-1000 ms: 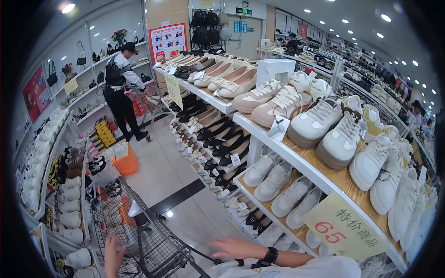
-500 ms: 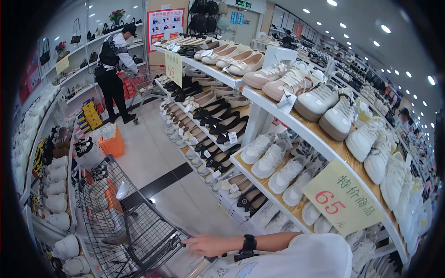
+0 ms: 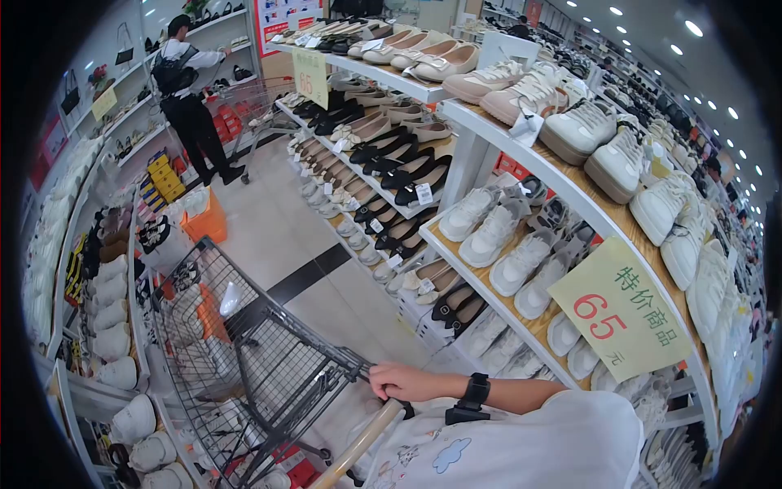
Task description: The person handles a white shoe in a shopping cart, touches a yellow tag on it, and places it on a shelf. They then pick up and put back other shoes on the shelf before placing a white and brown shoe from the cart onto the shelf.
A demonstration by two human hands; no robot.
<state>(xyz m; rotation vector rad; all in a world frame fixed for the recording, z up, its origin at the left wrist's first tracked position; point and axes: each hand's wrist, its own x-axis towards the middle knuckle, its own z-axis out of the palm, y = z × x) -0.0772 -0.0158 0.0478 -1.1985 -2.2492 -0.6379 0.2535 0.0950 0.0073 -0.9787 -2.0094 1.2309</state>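
Observation:
My right hand (image 3: 397, 381), with a black watch on the wrist, is closed on the rear corner of a metal shopping cart (image 3: 285, 359), beside the end of its pale handle (image 3: 358, 444). An orange item and a clear plastic one lie in the cart's basket. My left hand does not show.
Shelves of shoes (image 3: 521, 261) run along the right, with a price sign (image 3: 619, 310). More shoe shelves (image 3: 138, 326) stand close on the left. Up the aisle (image 3: 273, 220) are an orange box (image 3: 204, 216) and a person (image 3: 191, 102) by another cart (image 3: 261, 114).
My right hand and the cart's rear corner appear farther right and higher. The fingers, earlier stretched out on the cart, are now curled round it. The view has tilted downward.

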